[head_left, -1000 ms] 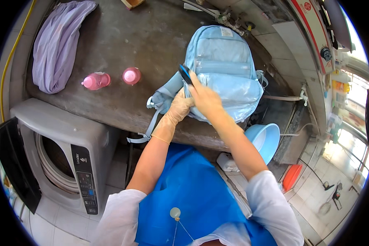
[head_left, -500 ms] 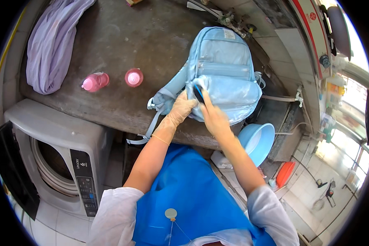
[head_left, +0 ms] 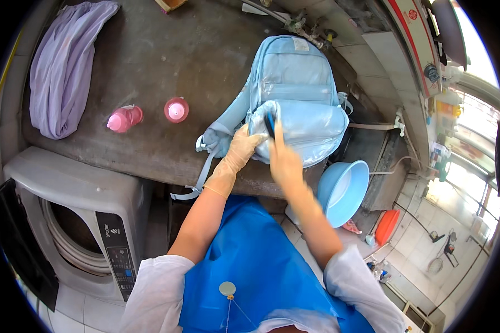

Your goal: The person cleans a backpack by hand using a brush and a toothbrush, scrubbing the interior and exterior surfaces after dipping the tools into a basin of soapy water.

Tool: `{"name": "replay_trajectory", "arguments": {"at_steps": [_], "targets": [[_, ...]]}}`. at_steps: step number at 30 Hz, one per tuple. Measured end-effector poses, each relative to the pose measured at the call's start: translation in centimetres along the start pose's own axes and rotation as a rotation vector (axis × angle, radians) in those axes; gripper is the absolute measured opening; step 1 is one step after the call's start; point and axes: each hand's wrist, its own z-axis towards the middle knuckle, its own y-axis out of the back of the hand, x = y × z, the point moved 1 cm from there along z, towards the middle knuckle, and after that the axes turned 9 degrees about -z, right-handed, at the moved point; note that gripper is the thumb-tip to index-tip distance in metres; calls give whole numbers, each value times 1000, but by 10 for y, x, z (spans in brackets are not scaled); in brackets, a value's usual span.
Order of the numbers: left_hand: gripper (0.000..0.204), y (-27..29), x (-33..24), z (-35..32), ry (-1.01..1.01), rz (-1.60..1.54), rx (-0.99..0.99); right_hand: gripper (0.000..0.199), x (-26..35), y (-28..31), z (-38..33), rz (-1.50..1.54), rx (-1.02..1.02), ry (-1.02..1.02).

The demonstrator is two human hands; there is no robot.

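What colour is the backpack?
The backpack is light blue, seen best in the head view.

A light blue backpack (head_left: 303,72) lies front side up on a dark counter (head_left: 150,66), its top pointing away from the viewer. The lower front looks glossy, with the fabric rumpled and whitish at its left edge. One shoulder strap spreads out to the left, its webbing end over the counter's near edge. A slim black-and-blue tool (head_left: 270,124), partly hidden, sits tilted at the rumpled patch.
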Motion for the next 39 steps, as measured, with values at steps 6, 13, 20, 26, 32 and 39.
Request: {"name": "replay_trajectory", "arguments": {"at_steps": [6, 13, 20, 26, 32, 39], "targets": [[37, -9, 2, 6, 44, -20, 2, 57, 4, 22, 53, -69, -22, -49], [46, -5, 2, 1, -10, -44, 51, 61, -4, 6, 11, -21, 168, -93], [53, -2, -13, 1, -63, -78, 111, 59, 13, 18, -32, 23, 367, -165], [52, -22, 3, 8, 52, -135, 90, 59, -5, 19, 68, 51, -117, -89], [52, -11, -29, -2, 138, 129, 113, 55, -15, 58, -75, 287, 104, -240], [50, -28, -110, -5, 349, 583, 38, 57, -161, 64, -152, 563, -426, -734]]}}
